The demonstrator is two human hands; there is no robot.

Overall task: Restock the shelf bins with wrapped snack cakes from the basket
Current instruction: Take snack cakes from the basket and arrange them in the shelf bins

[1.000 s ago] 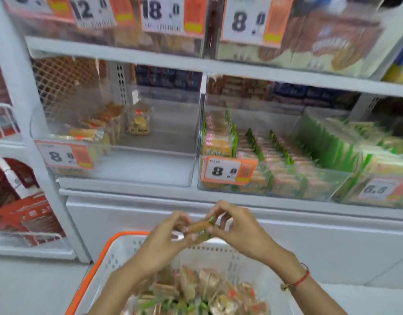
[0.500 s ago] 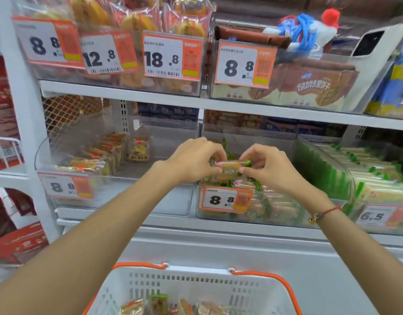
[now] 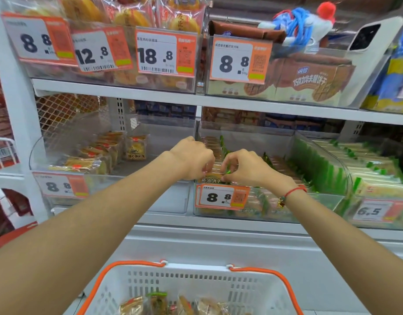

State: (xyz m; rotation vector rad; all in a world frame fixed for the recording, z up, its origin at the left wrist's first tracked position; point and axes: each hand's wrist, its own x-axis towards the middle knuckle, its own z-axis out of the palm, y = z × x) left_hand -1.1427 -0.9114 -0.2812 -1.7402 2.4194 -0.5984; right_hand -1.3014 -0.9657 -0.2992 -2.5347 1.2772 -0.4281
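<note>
Both arms reach into the clear middle bin (image 3: 321, 202) on the lower shelf. My left hand (image 3: 192, 156) and my right hand (image 3: 243, 168) pinch the two ends of one wrapped snack cake (image 3: 215, 175) with green wrapper edges, at the front of the bin's left row. The bin holds rows of the same green-edged cakes (image 3: 282, 167). Below, a white basket (image 3: 196, 283) with orange handles holds several more wrapped cakes (image 3: 159, 303).
A clear bin (image 3: 173, 201) at left holds a few orange-labelled cakes (image 3: 98, 155). At right, a bin holds green-and-white packs (image 3: 375, 169). The shelf above (image 3: 218, 102) carries more bins with price tags. A white cabinet face (image 3: 241, 246) runs below.
Both hands lifted the cake from over the basket up to the shelf, then lowered it into the front of the middle bin. The view tilted upward.
</note>
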